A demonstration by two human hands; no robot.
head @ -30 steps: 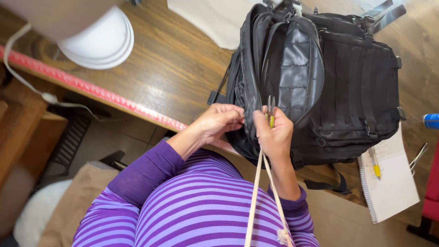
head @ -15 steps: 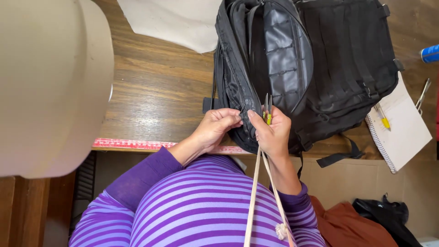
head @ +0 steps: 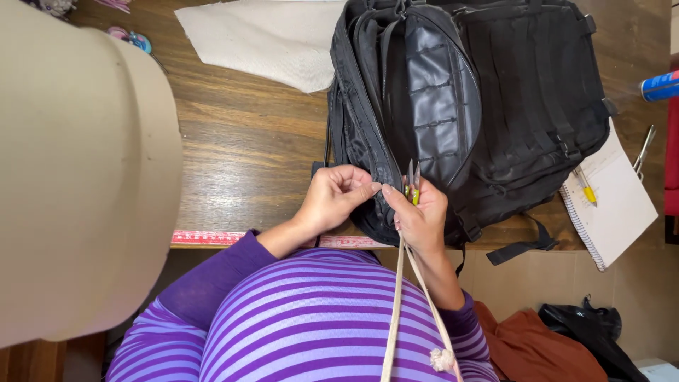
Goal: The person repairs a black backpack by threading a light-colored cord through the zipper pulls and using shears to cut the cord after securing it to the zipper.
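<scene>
Both hands stay put at the backpack [head: 495,106] edge: left hand [head: 336,198] pinches the seam, right hand [head: 421,216] grips small snips [head: 412,182], work continuing.

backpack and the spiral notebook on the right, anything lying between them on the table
Nothing separate: in the head view the black backpack overlaps the spiral notebook's corner, and a yellow pen lies on the page right at the bag's edge.

Soft, even daylight; my wooden table [head: 240,141] shows mild glare. The beige lampshade [head: 78,177] looms blurred at left, and edges bend slightly.
</scene>
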